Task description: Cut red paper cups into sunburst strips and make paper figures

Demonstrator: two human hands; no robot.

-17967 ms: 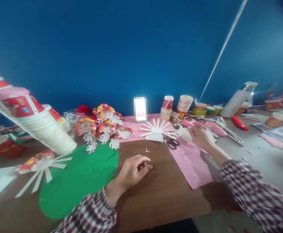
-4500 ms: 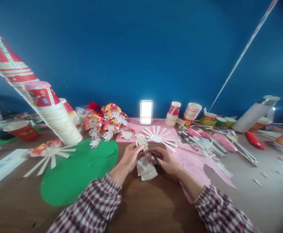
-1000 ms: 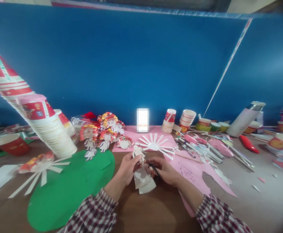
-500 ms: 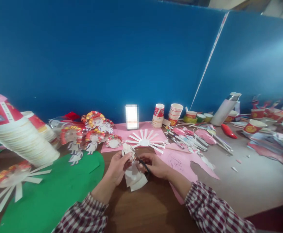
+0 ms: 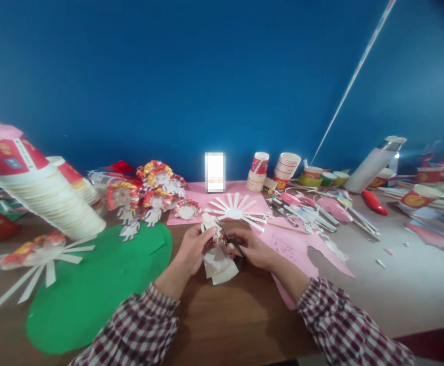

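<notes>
My left hand (image 5: 193,248) pinches a white paper cut-out (image 5: 217,256) shaped like a small figure, held upright just above the brown table (image 5: 229,325). My right hand (image 5: 253,249) grips black scissors (image 5: 232,243), whose blades meet the paper near the figure's upper part. Both hands are close together at the table's middle. Checked red-and-white sleeves cover both forearms.
A green paper disc (image 5: 103,282) lies at left, pink paper sheet (image 5: 302,249) at right. Leaning stacks of paper cups (image 5: 42,195), finished paper dolls (image 5: 153,195), a cut cup fanned out like a sun (image 5: 235,211), upright cups (image 5: 286,168), pens and a white bottle (image 5: 374,162) line the blue wall.
Since 18 s ago my hands have taken up the scissors and the white cut-out. Over the last second they hold the same grip; only the view shifts.
</notes>
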